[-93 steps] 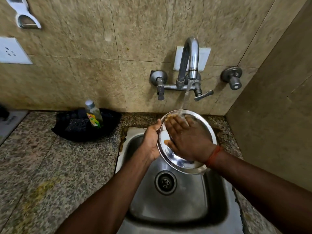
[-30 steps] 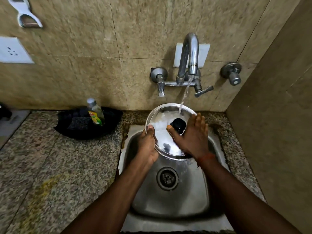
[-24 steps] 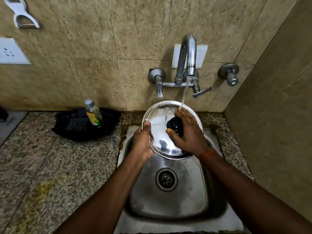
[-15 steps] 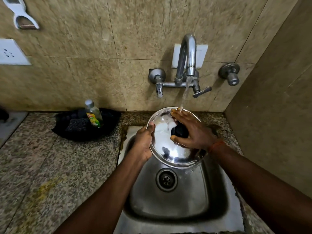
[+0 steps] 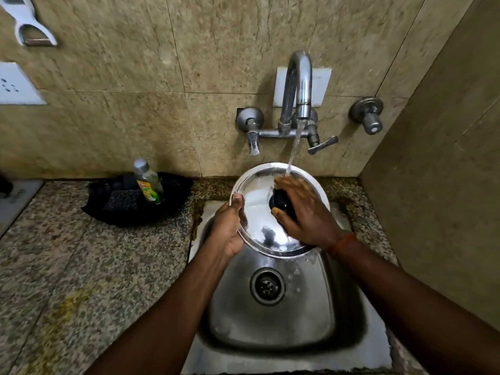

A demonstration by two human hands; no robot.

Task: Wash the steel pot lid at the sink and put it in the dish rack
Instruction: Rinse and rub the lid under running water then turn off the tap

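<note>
The round steel pot lid (image 5: 257, 209) is tilted toward me over the steel sink (image 5: 273, 318), its top side and black knob (image 5: 280, 203) facing up. My left hand (image 5: 228, 230) grips its left rim, thumb on top. My right hand (image 5: 304, 213) lies over the knob and the lid's right half, fingers curled around the knob. Water from the tap (image 5: 299, 85) falls onto the lid's far edge beside my right fingers. No dish rack is in view.
A dish-soap bottle (image 5: 148, 182) stands in a black tray (image 5: 135, 198) on the granite counter (image 5: 81, 266) left of the sink. The tiled wall carries two valves (image 5: 368, 115) and a socket plate (image 5: 16, 86). A side wall closes the right.
The lid was flipped from underside up to knob side up. Over the last second my right hand has rubbed around the knob under the running water; my left hand kept its grip on the rim.
</note>
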